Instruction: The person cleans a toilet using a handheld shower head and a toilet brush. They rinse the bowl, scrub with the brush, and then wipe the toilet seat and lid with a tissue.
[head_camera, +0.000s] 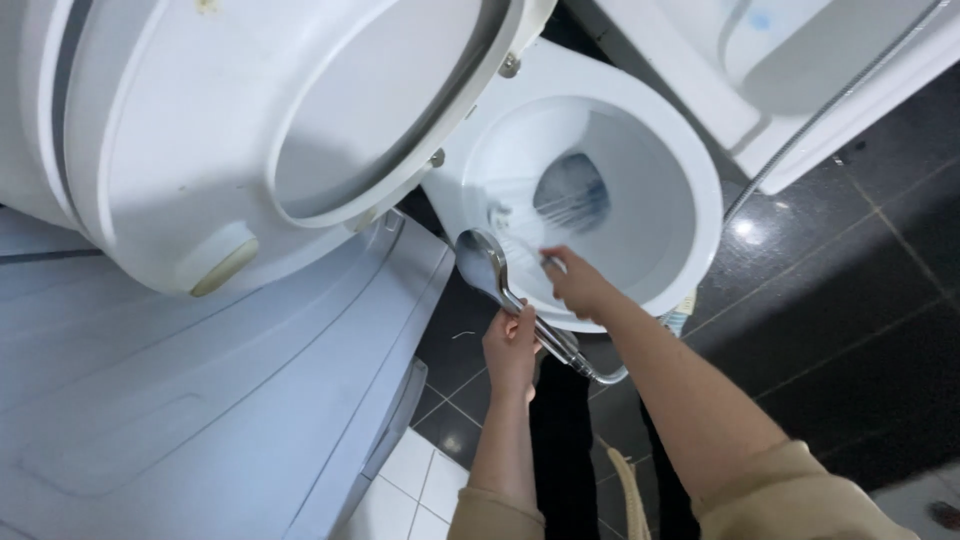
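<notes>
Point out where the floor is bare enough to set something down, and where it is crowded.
Bare dark tile floor lies right of the toilet bowl, beyond the hose. Crowded: the left hand grips the sprayer against the bowl's near rim, the right hand beside it.

The toilet bowl (690, 160) at about one o'clock is plain glossy white, and the raised seat and lid (260, 130) at eleven o'clock are the same white, with a cream-coloured bumper (222, 262) on the underside. The shower head (482, 262) near the middle is shiny chrome silver, as is its hose (830, 105) at two o'clock. The floor (850, 300) at three o'clock is dark charcoal tile with thin pale grout lines. Both sleeves (790, 500) at five o'clock are tan.
</notes>
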